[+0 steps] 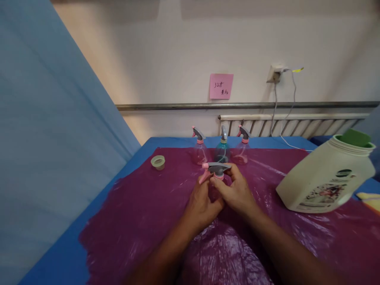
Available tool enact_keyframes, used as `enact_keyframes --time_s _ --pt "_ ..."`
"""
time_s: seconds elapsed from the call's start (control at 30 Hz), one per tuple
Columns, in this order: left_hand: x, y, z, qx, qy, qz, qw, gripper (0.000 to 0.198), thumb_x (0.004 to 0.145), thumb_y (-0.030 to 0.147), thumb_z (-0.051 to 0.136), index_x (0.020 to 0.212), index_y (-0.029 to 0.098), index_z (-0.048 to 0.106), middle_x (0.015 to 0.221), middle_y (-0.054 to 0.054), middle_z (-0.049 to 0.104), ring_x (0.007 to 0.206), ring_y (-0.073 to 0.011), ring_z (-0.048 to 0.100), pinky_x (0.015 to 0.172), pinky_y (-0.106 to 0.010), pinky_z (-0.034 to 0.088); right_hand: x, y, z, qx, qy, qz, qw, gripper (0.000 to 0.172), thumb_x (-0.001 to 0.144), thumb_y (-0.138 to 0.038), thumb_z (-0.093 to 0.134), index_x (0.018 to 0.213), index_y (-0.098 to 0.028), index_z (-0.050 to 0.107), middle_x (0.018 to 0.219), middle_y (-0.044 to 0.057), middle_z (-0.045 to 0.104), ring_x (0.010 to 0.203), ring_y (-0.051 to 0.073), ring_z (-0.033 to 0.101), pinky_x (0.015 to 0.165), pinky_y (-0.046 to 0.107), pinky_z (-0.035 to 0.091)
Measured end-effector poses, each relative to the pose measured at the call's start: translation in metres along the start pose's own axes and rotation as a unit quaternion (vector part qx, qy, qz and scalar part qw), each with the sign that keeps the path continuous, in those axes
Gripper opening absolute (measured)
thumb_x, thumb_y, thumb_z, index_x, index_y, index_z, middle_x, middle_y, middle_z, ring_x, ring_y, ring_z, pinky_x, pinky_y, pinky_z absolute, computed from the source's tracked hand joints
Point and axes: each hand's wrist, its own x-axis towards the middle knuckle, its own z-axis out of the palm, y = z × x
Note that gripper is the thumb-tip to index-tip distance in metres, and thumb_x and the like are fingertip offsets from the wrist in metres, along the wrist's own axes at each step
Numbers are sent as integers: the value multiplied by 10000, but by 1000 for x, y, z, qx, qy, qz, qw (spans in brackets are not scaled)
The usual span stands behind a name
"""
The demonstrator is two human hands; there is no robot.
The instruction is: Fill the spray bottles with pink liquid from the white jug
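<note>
Both my hands meet at the table's middle around a small clear-pink spray bottle with a grey and pink trigger head [215,169]. My left hand [202,204] wraps round the bottle's body, which it mostly hides. My right hand [236,192] pinches the collar under the trigger head, fingers closed. Behind stand three more spray bottles in a row: a pink one [199,152], a teal one [222,149] and another pink one [242,151].
A magenta plastic sheet [142,206] covers the blue table [74,253]. A large cream jug with a green cap [326,178] leans at the right. A small pale cap [158,161] lies at the left. A blue curtain [44,138] hangs on the left.
</note>
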Motion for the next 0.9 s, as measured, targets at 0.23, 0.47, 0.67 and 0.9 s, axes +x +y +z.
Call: enact_keyframes --time_s 0.23,0.47,0.67,0.9 --pt "-3 -1 0 -5 5 -18 1000 573 969 273 825 1514 316 655 1439 -95 708 1333 -317 709 1160 -514 606 -2 -3 -4 -15 -17 -3 1000 285 1017 -409 735 1241 -255 821 1239 72 875 1131 283 810 1018 414 613" --pt "-4 -3 0 6 -1 -15 1000 636 957 241 797 1562 326 620 1476 -98 697 1398 -330 684 1218 -536 579 -1 1 -1 -28 19 34 999 346 889 -448 890 1145 -257 759 1184 72 876 1113 288 806 996 422 623" --pt "-5 -5 0 -16 -1 -25 1000 579 973 279 788 1535 307 653 1417 -90 724 1266 -296 734 1088 -463 633 -2 -8 -5 -32 -24 -15 999 277 994 -440 775 1192 -260 844 1204 73 878 1097 287 806 1010 431 626" --pt "2 10 -6 -17 -56 -32 998 336 1026 380 771 1347 283 761 1261 -84 795 1128 -311 763 980 -460 662 -2 -3 0 -35 -38 -35 998 310 1017 -416 777 1275 -257 839 1240 72 873 1151 281 804 1057 437 608"
